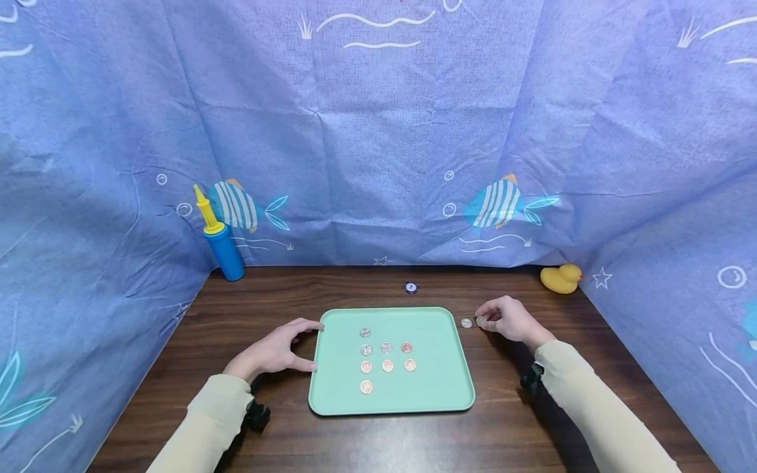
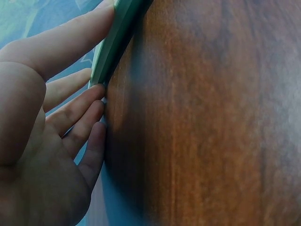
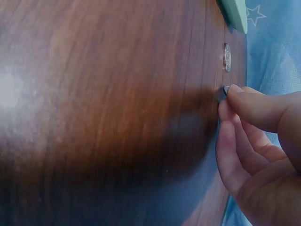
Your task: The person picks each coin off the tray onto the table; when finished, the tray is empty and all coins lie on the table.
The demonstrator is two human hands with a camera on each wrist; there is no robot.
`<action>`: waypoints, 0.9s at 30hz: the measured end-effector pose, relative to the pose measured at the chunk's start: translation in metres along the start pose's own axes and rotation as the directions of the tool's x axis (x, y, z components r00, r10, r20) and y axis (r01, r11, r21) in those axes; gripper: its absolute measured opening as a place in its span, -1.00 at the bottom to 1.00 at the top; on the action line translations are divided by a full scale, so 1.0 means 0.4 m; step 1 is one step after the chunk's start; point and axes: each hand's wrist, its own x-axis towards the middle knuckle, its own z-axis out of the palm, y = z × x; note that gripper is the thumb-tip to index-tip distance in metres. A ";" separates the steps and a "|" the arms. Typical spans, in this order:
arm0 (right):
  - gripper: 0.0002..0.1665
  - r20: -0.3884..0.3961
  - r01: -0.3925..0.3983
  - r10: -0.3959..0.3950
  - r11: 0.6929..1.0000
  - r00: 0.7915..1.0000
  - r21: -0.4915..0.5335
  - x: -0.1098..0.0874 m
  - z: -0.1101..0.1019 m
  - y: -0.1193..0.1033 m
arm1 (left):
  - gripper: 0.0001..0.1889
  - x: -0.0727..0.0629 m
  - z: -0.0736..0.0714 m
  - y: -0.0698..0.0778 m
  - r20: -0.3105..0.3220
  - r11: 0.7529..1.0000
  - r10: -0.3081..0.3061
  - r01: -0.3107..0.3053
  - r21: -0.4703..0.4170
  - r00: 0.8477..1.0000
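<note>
A mint-green tray (image 1: 440,387) lies on the wooden table, bearing several coins in short rows, some silver (image 1: 367,350), others copper-coloured (image 1: 407,347). My left hand (image 1: 275,351) is at the tray's left side, thumb and fingers spread, with the tips at its rim; the left wrist view shows the fingers (image 2: 80,106) fairly straight. Right of the tray, my right hand (image 1: 510,320) pinches a silver coin (image 1: 480,321) between thumb and fingertips, low over the table. Another silver coin (image 3: 227,57) lies flat on the wood between that hand and the tray.
A dark blue poker chip (image 1: 411,288) lies behind the tray. At the back left stands a blue hand pump (image 1: 225,253) with a yellow top; a yellow rubber duck (image 1: 560,279) sits at the back right. Blue fish-print cloth (image 1: 378,164) walls off the back and sides.
</note>
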 end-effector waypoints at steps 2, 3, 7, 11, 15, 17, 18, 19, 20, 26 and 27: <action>-0.84 0.001 0.003 -0.003 1.000 1.000 -0.015 0.000 0.001 0.000 | -0.12 0.001 0.000 0.000 0.000 1.000 -0.001 0.001 -0.005 1.000; -0.85 0.002 0.002 -0.002 1.000 1.000 -0.022 0.000 0.001 -0.002 | -0.12 0.001 0.000 -0.001 0.000 1.000 0.000 0.000 -0.006 1.000; -0.81 0.010 -0.009 0.010 0.998 1.000 -0.055 -0.003 0.000 -0.013 | -0.12 0.001 0.000 0.000 0.000 1.000 0.001 -0.001 -0.010 1.000; -0.74 0.015 -0.024 0.025 0.997 1.000 -0.072 -0.007 0.001 -0.020 | -0.12 0.002 0.000 -0.001 -0.001 1.000 0.001 -0.001 -0.016 1.000; -0.75 0.018 -0.016 0.017 0.998 1.000 -0.061 -0.009 0.001 -0.019 | -0.12 0.002 0.000 -0.002 -0.004 1.000 0.004 -0.004 -0.017 1.000; -0.78 0.014 -0.015 0.016 0.999 1.000 -0.051 -0.008 0.003 -0.017 | -0.12 0.002 0.000 -0.001 -0.004 1.000 0.005 -0.005 -0.017 1.000; -0.80 0.014 -0.007 0.007 0.999 1.000 -0.049 -0.008 0.003 -0.017 | -0.12 0.001 0.000 -0.001 -0.004 1.000 0.007 -0.007 -0.018 1.000; -0.81 0.015 0.000 0.001 0.999 1.000 -0.046 -0.008 0.004 -0.017 | -0.12 0.001 0.000 -0.001 -0.004 1.000 0.008 -0.008 -0.017 1.000; -0.83 0.011 -0.005 0.005 0.999 1.000 -0.046 -0.008 0.005 -0.016 | -0.12 0.001 0.000 -0.001 -0.004 1.000 0.006 -0.007 -0.018 1.000; -0.87 0.015 -0.018 0.019 0.999 1.000 -0.046 -0.008 0.008 -0.018 | -0.12 0.000 0.001 -0.002 -0.003 1.000 -0.002 0.002 -0.020 1.000; -0.88 0.018 -0.016 0.017 0.999 1.000 -0.049 -0.008 0.008 -0.018 | -0.12 0.000 0.002 -0.002 -0.001 1.000 -0.001 0.001 -0.021 1.000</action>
